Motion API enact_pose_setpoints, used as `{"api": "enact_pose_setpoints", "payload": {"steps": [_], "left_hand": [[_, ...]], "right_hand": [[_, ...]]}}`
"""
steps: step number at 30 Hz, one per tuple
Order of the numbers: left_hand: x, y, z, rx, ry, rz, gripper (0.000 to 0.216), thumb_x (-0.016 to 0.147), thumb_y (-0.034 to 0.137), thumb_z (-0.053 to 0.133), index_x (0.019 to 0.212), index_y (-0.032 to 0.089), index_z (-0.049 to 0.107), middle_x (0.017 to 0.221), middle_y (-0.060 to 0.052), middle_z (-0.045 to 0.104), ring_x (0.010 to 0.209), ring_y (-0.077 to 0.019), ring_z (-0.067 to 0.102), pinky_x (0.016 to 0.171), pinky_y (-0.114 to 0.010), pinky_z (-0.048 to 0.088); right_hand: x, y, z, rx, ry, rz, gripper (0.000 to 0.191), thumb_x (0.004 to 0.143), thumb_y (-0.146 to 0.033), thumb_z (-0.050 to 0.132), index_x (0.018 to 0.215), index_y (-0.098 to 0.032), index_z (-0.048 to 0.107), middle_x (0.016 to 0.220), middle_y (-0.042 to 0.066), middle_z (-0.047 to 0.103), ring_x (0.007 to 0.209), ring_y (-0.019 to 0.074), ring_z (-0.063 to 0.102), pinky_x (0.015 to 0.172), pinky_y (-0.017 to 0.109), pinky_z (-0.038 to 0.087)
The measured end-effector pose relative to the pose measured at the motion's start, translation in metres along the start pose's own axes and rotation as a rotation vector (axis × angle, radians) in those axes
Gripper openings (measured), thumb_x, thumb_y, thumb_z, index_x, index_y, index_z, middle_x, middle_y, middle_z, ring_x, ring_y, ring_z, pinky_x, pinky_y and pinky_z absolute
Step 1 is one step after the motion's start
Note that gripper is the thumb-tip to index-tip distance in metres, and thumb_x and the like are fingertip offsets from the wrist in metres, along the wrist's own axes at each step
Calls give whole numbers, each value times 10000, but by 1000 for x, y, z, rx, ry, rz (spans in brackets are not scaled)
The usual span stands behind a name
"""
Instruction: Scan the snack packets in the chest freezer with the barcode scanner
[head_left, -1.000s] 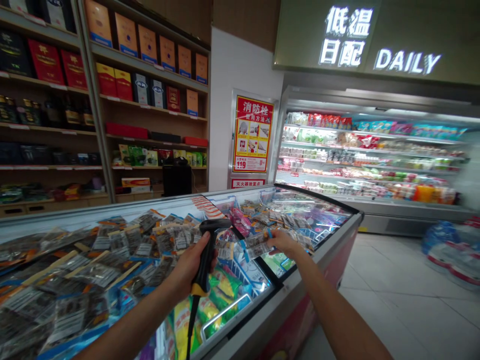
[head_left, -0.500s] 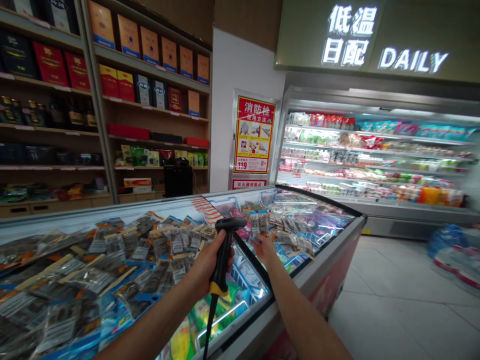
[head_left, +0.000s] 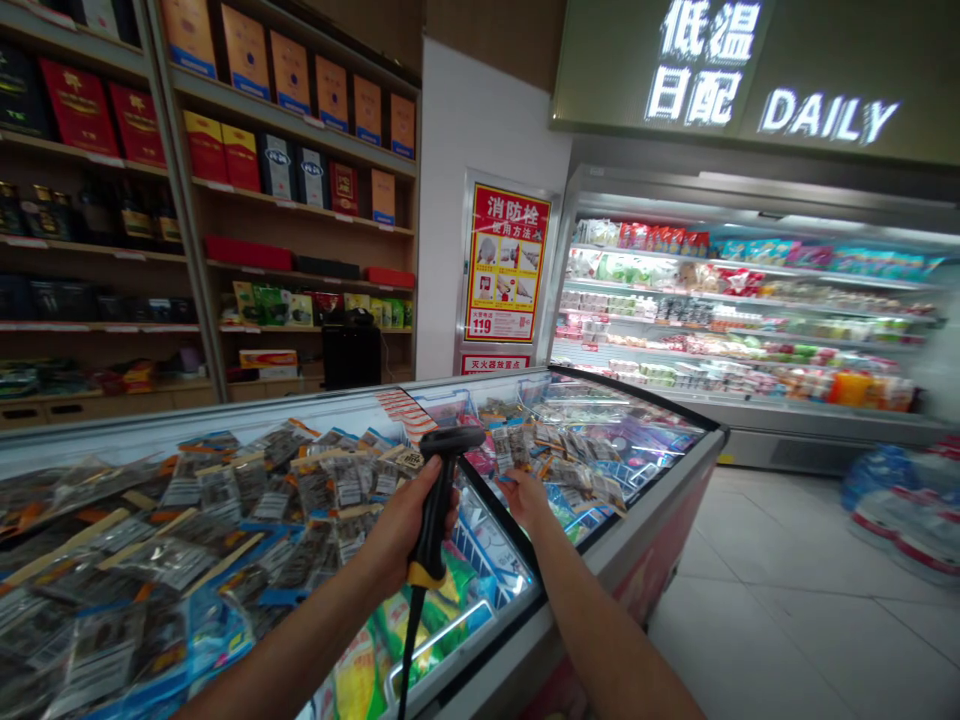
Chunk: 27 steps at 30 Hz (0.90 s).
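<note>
My left hand (head_left: 405, 515) is wrapped round the black and yellow handle of a barcode scanner (head_left: 435, 515), its head pointing right and its cable hanging down. Over the freezer, my right hand (head_left: 526, 498) pinches the lower edge of a small clear packet (head_left: 511, 447) with a printed label. The packet is upright, a short way to the right of the scanner head. Similar packets (head_left: 349, 480) lie heaped on the freezer top at left, and several more packets (head_left: 574, 465) lie beyond my right hand.
The chest freezer (head_left: 637, 580) has glass lids with wire baskets beneath; green and yellow bags (head_left: 356, 670) show inside. Shelves of boxes (head_left: 289, 75) stand behind at left, a lit refrigerated display (head_left: 750, 290) at right. Wrapped bottles (head_left: 911, 520) sit on the tiled floor (head_left: 780, 560).
The packet in my right hand has turned slightly and sits a little lower and further left in view. The scanner stays in my left hand. The whole view has shifted a little.
</note>
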<state>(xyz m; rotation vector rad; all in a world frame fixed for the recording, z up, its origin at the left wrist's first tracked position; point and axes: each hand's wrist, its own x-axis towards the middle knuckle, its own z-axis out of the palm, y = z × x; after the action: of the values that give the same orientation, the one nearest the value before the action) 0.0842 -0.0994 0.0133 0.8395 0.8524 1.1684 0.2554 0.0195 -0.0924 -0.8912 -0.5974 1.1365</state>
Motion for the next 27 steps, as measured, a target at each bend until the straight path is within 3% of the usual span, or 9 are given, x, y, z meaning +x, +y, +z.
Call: {"api": "enact_pose_setpoints", "payload": {"steps": [3,6,10,13,16,19,27], "left_hand": [[0,10,-9,31,76,61,321,749,434,492,674,126,541,515,2,553,376,-66,474,352,-166,376],[2,18,-27,61,174,78,319,736,433,510,649,127,531,492,6,547,366,-71,477,343,-169,374],[4,23,-57,61,329,96,255,748,388,510,689,140,529,493,11,561,367,-83,497,341,-177,387],[2,24,-72,51,401,119,237,763,365,492,682,143,522,478,12,557,359,-87,499,344,-182,397],[-2,23,-77,61,433,133,224,765,352,489,667,152,510,466,14,551,362,-88,503,351,-180,401],[-4,23,-76,77,444,129,224,770,349,483,656,157,500,462,20,546,356,-84,497,345,-174,394],[-5,25,-70,102,393,93,299,719,456,516,676,160,527,437,33,524,342,-92,479,328,-189,387]], "right_hand": [[-6,0,7,-108,57,-36,253,508,-135,551,740,-204,476,642,-41,581,575,113,556,582,260,485],[-11,0,19,-394,48,-111,200,555,-160,526,752,-187,503,658,-18,595,601,132,561,562,253,458],[-19,1,40,-811,-32,-301,214,616,-165,502,823,-182,554,762,20,625,773,183,580,722,296,435],[-26,8,54,-985,-67,-344,343,677,-228,497,1012,-156,519,945,84,614,925,234,554,829,346,394],[-32,21,65,-1004,-101,-392,557,692,-251,506,1215,-115,369,1143,140,527,1094,262,460,922,372,329],[-36,39,79,-941,-184,-502,664,686,-220,510,1294,-130,258,1260,126,432,1192,249,358,973,373,284],[-53,67,129,-986,-419,-584,434,757,-246,459,1174,-125,444,1205,115,481,1146,223,409,962,352,319]]}}
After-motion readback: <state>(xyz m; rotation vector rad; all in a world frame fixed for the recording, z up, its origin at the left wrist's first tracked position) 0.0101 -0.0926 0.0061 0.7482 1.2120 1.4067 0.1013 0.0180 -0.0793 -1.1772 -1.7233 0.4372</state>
